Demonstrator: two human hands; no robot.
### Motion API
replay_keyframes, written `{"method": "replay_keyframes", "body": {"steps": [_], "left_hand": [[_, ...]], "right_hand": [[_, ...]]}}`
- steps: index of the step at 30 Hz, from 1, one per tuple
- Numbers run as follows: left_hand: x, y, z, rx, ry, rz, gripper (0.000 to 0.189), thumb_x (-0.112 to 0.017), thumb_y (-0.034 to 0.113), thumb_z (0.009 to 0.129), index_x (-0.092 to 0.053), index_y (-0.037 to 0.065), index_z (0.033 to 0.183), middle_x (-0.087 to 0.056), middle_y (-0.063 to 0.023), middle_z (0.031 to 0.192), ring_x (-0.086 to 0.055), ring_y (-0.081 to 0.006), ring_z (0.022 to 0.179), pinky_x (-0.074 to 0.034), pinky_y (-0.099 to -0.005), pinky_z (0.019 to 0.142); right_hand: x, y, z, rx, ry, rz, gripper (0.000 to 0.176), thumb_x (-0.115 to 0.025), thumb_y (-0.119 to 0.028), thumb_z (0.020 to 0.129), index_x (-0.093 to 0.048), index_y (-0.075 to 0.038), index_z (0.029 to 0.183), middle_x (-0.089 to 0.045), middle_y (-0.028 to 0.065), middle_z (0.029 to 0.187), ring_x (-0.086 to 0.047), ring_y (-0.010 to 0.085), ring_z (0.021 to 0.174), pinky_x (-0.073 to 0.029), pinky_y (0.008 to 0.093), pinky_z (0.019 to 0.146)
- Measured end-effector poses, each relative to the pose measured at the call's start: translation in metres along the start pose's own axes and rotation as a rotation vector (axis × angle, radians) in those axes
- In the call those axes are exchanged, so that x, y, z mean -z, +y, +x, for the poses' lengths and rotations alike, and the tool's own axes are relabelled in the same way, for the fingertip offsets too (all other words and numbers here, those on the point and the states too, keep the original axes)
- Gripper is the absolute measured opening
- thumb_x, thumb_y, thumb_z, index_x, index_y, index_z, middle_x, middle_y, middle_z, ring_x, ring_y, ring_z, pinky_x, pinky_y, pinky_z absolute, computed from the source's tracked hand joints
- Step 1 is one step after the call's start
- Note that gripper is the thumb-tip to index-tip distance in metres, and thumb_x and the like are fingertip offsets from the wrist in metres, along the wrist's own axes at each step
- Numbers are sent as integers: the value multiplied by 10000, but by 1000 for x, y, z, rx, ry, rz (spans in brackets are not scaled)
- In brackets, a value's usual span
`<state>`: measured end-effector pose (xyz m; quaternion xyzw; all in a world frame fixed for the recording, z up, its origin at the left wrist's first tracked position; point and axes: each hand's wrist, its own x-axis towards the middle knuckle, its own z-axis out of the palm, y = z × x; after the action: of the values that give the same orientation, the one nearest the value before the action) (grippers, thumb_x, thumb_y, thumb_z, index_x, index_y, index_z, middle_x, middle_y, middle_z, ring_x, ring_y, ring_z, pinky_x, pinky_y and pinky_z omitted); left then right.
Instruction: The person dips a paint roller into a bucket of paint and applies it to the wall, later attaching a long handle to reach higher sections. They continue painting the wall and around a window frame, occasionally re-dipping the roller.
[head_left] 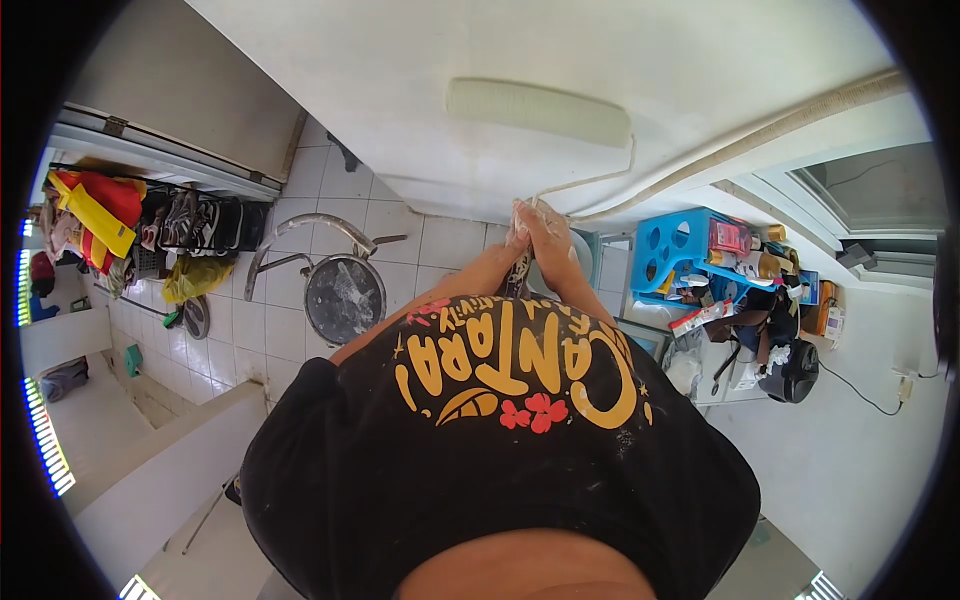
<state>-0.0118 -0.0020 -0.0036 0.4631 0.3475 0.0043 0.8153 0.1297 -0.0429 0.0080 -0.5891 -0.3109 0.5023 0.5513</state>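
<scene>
- Gripping was done by both hands: the left hand and the right hand were closed together around the handle end of a paint roller, and the grip itself was hidden under the fingers.
- White smears, probably paint, covered both hands.
- For doing this step well, I judged that the pressure should be light and equal along the whole sleeve, and the strokes slow and overlapping, because the wire frame held the sleeve from one end only.
- The pale sleeve lay ahead of the hands, beyond their fingers and mostly toward the left, joined to them by this bent wire.
- It appeared to rest along the white wall, slightly tilted.
- Farther out, to the left, a chair with a round, spotted seat stood on the tiled floor.
- To the right, well apart from the roller, was a blue plastic basket near bottles and packets.
</scene>
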Motion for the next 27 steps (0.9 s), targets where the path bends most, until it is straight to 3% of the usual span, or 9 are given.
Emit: {"method": "replay_keyframes", "body": {"steps": [2, 5, 9, 11, 14, 27], "left_hand": [[-4, 15, -11, -44, -35, -23, 858, -370, 728, 918, -550, -70, 1175, -613, -122, 823, -598, -160, 673, -476, -272, 611], [-14, 31, -20, -144, -6, -39, 845, -362, 736, 914, -554, -61, 1118, -581, -85, 752, -573, -155, 612, -456, -281, 557], [-11, 36, -18, -160, -12, -7, 852, -362, 743, 909, -543, -60, 1130, -575, -81, 746, -576, -157, 606, -446, -284, 532], [-9, 38, -16, -172, -31, -8, 858, -372, 749, 902, -533, -59, 1138, -573, -79, 745, -568, -158, 599, -439, -285, 529], [-8, 44, -13, -185, 2, 9, 865, -389, 752, 895, -537, -64, 1141, -571, -76, 746, -561, -154, 605, -439, -282, 540], [7, 59, 3, -327, -26, 52, 812, -445, 693, 916, -524, -72, 1177, -581, -81, 801, -559, -156, 667, -442, -288, 591]], "right_hand": [[-4, -19, -4, 31, -43, -33, 275, -535, -290, 969, -570, -34, 874, -548, 26, 737, -535, 121, 674, -438, 257, 645], [-5, -27, 0, 99, -75, -52, 288, -524, -298, 975, -562, -34, 867, -538, 22, 726, -537, 118, 680, -442, 257, 649], [-4, -28, 5, 96, -90, -18, 292, -519, -302, 980, -553, -34, 871, -531, 22, 729, -538, 117, 685, -444, 254, 654], [-4, -31, 7, 251, -96, -132, 276, -518, -287, 983, -551, -33, 881, -525, 24, 735, -540, 117, 691, -446, 252, 655], [-9, -40, 7, 142, -100, 57, 273, -518, -285, 987, -549, -32, 889, -527, 28, 748, -540, 122, 696, -445, 252, 658], [-14, -74, 15, 198, -55, -39, 291, -527, -293, 989, -544, -34, 858, -516, 18, 711, -518, 111, 673, -419, 248, 645]]}}
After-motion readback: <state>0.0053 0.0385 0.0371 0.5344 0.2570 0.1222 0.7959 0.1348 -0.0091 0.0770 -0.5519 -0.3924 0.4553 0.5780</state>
